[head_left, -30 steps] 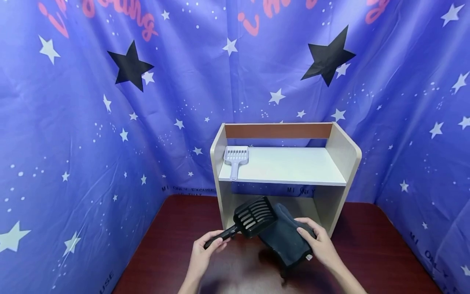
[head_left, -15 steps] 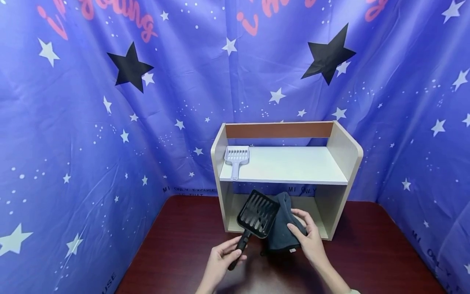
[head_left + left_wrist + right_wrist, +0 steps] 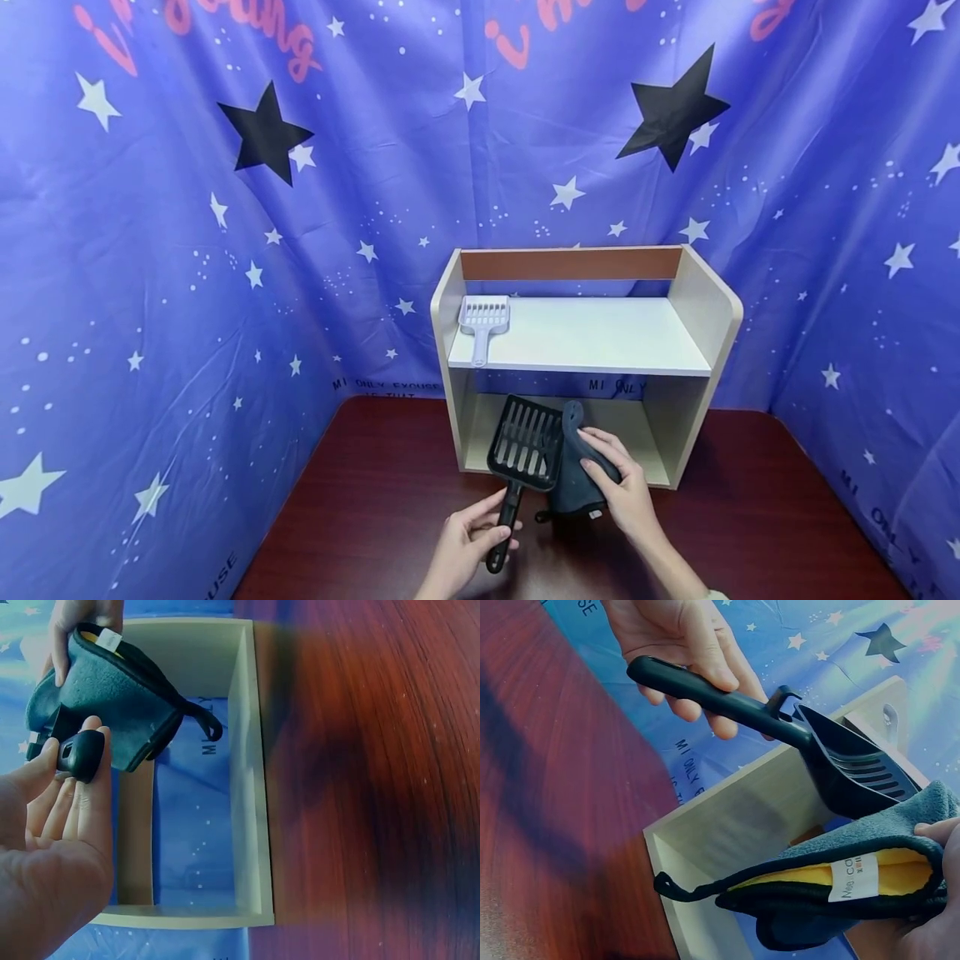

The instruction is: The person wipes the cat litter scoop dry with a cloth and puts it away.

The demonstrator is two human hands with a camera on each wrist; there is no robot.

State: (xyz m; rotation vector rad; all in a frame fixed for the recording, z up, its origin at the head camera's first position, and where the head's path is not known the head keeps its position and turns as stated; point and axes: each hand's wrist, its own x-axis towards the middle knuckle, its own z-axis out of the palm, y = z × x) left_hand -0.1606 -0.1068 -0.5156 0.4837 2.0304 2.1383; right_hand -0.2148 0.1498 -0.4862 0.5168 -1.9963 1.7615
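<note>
My left hand holds a black slotted litter scoop by its handle, thumb on top, with the slotted head tilted up and away. In the right wrist view the fingers lie under the handle of the scoop, near a small hook. My right hand grips a folded dark grey cloth between thumb and fingers. It has black edging, a white label, a hanging loop and a yellow inner side, plain on the cloth in the right wrist view. The cloth touches the right side of the scoop head.
Behind the hands stands a two-level wooden shelf on a dark red table. A pale lavender litter scoop lies on the left of its upper board. A blue star-patterned curtain hangs around the table.
My left hand has moved right and down, turning the scoop from slanted to nearly upright. My right hand has shifted left, bringing the cloth round to the scoop head's right edge.
</note>
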